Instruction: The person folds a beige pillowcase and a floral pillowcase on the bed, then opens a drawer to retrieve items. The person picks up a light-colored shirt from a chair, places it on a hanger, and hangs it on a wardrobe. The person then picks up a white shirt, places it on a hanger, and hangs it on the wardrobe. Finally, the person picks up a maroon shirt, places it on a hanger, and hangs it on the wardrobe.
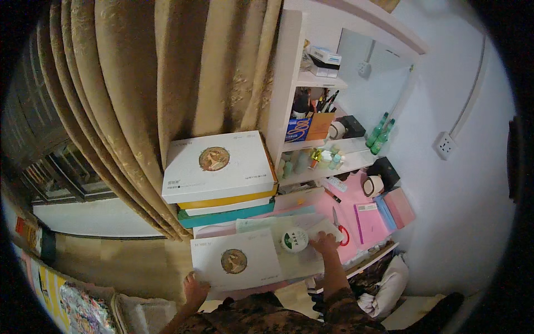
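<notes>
Your left hand (194, 289) grips the near-left corner of the white box (235, 260), right hand (325, 244) rests flat at its far-right beside the round tin (295, 240); looks like mid-placement, next squaring it on the desk (367, 222).

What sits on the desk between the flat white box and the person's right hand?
In the head view, a small round tin with a green label sits between the flat white box and the right hand.

My left hand (194, 289) grips the near-left corner of a flat box (236, 260) lying at the desk's (371, 227) near edge. My right hand (325, 243) rests just right of a round tin (295, 240), behind the box's right corner. A stack of boxes (219, 175) sits behind, at the desk's left; scissors (340, 228) lie right of my hand; shelves (325, 146) stand at the back.
</notes>
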The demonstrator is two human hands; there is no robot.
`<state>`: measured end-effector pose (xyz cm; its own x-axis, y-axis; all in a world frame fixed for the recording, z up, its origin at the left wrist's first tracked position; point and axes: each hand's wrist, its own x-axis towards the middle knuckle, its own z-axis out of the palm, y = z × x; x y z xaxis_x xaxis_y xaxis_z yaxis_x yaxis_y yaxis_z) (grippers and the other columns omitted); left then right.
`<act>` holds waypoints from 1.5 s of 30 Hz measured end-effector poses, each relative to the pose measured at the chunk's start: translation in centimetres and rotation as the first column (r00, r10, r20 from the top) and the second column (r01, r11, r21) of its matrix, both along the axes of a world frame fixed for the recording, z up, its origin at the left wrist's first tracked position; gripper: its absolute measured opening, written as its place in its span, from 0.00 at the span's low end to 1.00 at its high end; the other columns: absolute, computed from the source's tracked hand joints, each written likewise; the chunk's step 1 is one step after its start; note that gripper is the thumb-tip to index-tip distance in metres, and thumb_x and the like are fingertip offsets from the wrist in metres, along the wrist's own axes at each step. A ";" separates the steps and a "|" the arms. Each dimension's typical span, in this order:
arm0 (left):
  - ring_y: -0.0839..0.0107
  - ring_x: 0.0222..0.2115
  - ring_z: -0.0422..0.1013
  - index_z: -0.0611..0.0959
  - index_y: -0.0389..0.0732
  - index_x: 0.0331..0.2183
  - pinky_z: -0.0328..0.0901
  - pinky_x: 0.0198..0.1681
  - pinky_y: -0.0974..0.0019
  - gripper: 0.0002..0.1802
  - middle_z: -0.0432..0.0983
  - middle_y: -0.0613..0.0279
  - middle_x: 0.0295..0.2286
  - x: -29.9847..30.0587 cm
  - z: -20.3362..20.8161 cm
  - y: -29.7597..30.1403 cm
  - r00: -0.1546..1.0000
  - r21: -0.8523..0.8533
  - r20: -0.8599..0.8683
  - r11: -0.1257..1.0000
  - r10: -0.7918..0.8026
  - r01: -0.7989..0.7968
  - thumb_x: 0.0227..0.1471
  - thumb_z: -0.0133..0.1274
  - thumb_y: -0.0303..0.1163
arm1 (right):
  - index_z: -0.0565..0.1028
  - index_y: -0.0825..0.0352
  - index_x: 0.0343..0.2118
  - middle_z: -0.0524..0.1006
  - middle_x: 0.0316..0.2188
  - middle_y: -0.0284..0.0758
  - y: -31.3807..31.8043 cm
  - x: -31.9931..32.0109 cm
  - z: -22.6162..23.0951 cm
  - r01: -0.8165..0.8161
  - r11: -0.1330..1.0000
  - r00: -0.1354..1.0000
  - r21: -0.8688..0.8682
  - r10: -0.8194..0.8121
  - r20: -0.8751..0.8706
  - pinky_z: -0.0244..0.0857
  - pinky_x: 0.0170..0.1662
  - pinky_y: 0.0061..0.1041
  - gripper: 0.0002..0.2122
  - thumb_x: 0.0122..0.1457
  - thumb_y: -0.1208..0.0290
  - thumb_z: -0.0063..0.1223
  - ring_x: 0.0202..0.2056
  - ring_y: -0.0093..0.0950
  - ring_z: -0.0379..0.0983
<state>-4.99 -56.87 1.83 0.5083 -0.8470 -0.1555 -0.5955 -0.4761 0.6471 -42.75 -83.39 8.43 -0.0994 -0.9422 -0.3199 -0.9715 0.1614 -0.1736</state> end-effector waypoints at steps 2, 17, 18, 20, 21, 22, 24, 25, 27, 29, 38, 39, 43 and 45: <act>0.51 0.41 0.57 0.61 0.32 0.43 0.52 0.45 0.54 0.32 0.61 0.44 0.38 -2.5 6.5 -2.0 0.979 -0.085 0.201 0.996 0.031 -0.014 0.33 0.53 0.30 | 0.65 0.57 0.43 0.66 0.41 0.41 -1.5 0.4 1.7 0.025 1.000 0.998 -0.002 -0.025 0.065 0.57 0.43 0.40 0.26 0.39 0.53 0.53 0.44 0.38 0.61; 0.53 0.35 0.62 0.69 0.37 0.33 0.58 0.39 0.57 0.18 0.67 0.51 0.32 -6.7 10.5 -10.7 0.893 -0.092 0.156 0.894 -0.422 0.438 0.37 0.52 0.32 | 0.62 0.65 0.45 0.67 0.40 0.45 -12.3 6.8 0.3 -0.113 0.965 0.660 -0.236 0.251 0.708 0.59 0.42 0.30 0.23 0.46 0.62 0.51 0.42 0.37 0.64; 0.53 0.35 0.62 0.69 0.36 0.34 0.58 0.38 0.57 0.20 0.67 0.51 0.32 -5.4 9.2 -9.3 0.916 -0.016 0.174 0.929 -0.361 0.369 0.36 0.53 0.33 | 0.61 0.65 0.45 0.67 0.40 0.45 -11.3 6.5 -0.2 -0.145 0.962 0.674 -0.233 0.268 0.688 0.58 0.42 0.30 0.24 0.45 0.61 0.51 0.42 0.37 0.64; 0.53 0.35 0.62 0.68 0.34 0.36 0.58 0.39 0.56 0.26 0.67 0.50 0.30 -2.9 6.3 -5.3 0.949 -0.215 0.295 0.960 -0.112 0.180 0.33 0.56 0.36 | 0.61 0.66 0.46 0.66 0.41 0.46 -8.0 4.7 -1.9 -0.204 0.951 0.708 -0.232 0.306 0.636 0.58 0.43 0.31 0.26 0.45 0.59 0.52 0.43 0.36 0.63; 0.54 0.34 0.63 0.68 0.33 0.37 0.59 0.38 0.56 0.27 0.67 0.50 0.30 -2.4 5.4 -3.9 0.965 -0.168 0.262 0.983 -0.024 0.070 0.33 0.56 0.36 | 0.60 0.68 0.46 0.66 0.41 0.46 -6.4 4.2 -2.3 -0.204 0.971 0.748 -0.127 0.238 0.619 0.58 0.43 0.31 0.28 0.43 0.57 0.53 0.43 0.35 0.63; 0.54 0.33 0.64 0.68 0.33 0.37 0.59 0.38 0.57 0.28 0.67 0.50 0.29 -1.9 4.6 -2.7 0.971 -0.116 0.232 0.993 0.063 -0.037 0.33 0.57 0.37 | 0.60 0.69 0.46 0.66 0.42 0.46 -5.0 3.6 -2.7 -0.194 0.981 0.788 -0.023 0.169 0.592 0.58 0.43 0.31 0.31 0.42 0.55 0.54 0.43 0.35 0.64; 0.55 0.32 0.65 0.68 0.32 0.37 0.61 0.36 0.57 0.30 0.68 0.50 0.29 0.1 1.6 0.1 0.990 0.028 0.091 0.994 0.106 -0.109 0.33 0.57 0.39 | 0.61 0.71 0.45 0.67 0.41 0.45 -3.5 2.7 -4.4 -0.173 0.982 0.794 0.079 0.092 0.601 0.59 0.42 0.31 0.32 0.41 0.54 0.55 0.41 0.34 0.65; 0.56 0.31 0.66 0.68 0.31 0.37 0.62 0.35 0.58 0.30 0.68 0.50 0.29 1.9 -1.5 1.6 0.996 0.112 -0.032 0.991 0.079 -0.075 0.33 0.58 0.39 | 0.61 0.72 0.45 0.67 0.40 0.44 -3.1 2.8 -4.9 -0.172 0.977 0.794 0.129 0.060 0.605 0.60 0.41 0.30 0.33 0.40 0.53 0.55 0.40 0.34 0.65; 0.59 0.29 0.68 0.68 0.30 0.36 0.64 0.30 0.60 0.30 0.69 0.49 0.29 1.7 -0.4 2.2 0.974 0.217 -0.220 0.976 0.064 -0.015 0.32 0.58 0.39 | 0.61 0.72 0.43 0.68 0.39 0.44 -2.3 3.7 -2.5 -0.149 0.981 0.744 0.125 0.028 0.667 0.61 0.40 0.30 0.32 0.39 0.52 0.57 0.38 0.33 0.66; 0.59 0.29 0.68 0.68 0.30 0.35 0.64 0.31 0.60 0.30 0.69 0.49 0.28 1.3 -0.5 1.9 0.959 0.166 -0.268 0.985 0.093 -0.049 0.33 0.58 0.40 | 0.61 0.72 0.41 0.68 0.36 0.44 -1.7 3.6 -2.7 -0.095 0.992 0.715 0.078 0.014 0.699 0.62 0.38 0.29 0.32 0.38 0.53 0.58 0.35 0.32 0.67; 0.51 0.38 0.61 0.63 0.32 0.39 0.57 0.41 0.56 0.32 0.62 0.45 0.36 -1.8 7.1 -0.8 0.962 0.269 0.236 0.960 -0.140 0.074 0.34 0.56 0.39 | 0.58 0.71 0.38 0.67 0.31 0.41 -1.1 2.6 -5.0 0.030 0.970 0.545 0.239 -0.217 0.810 0.64 0.28 0.26 0.31 0.37 0.56 0.61 0.29 0.28 0.67; 0.50 0.40 0.59 0.62 0.32 0.40 0.56 0.43 0.56 0.32 0.61 0.45 0.37 -2.5 8.7 -2.0 0.905 0.289 0.391 0.956 -0.170 0.055 0.35 0.56 0.38 | 0.58 0.70 0.38 0.68 0.31 0.41 -1.0 2.6 -4.3 0.024 0.967 0.527 0.256 -0.229 0.819 0.64 0.29 0.26 0.30 0.37 0.56 0.61 0.29 0.28 0.67; 0.53 0.42 0.58 0.62 0.32 0.43 0.54 0.46 0.59 0.31 0.60 0.47 0.39 -3.5 9.5 -7.4 0.939 0.004 0.116 0.946 -0.322 0.324 0.37 0.53 0.35 | 0.59 0.71 0.38 0.68 0.30 0.41 -1.6 3.1 -2.4 0.151 0.957 0.409 0.247 -0.288 0.866 0.63 0.29 0.26 0.28 0.40 0.58 0.59 0.30 0.27 0.67; 0.54 0.43 0.58 0.61 0.33 0.44 0.54 0.46 0.60 0.31 0.60 0.47 0.40 -5.8 9.6 -11.0 0.924 -0.023 -0.089 0.929 -0.371 0.370 0.38 0.53 0.33 | 0.61 0.71 0.38 0.69 0.31 0.41 -3.5 2.6 -4.4 0.113 0.990 0.581 0.084 -0.134 0.803 0.63 0.30 0.27 0.26 0.41 0.60 0.58 0.30 0.29 0.67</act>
<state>-10.75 -67.91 11.43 0.1419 -0.9733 -0.1803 -0.6679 -0.2286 0.7083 -40.15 -86.93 4.08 0.0934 -0.9330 -0.3474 -0.4058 0.2829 -0.8691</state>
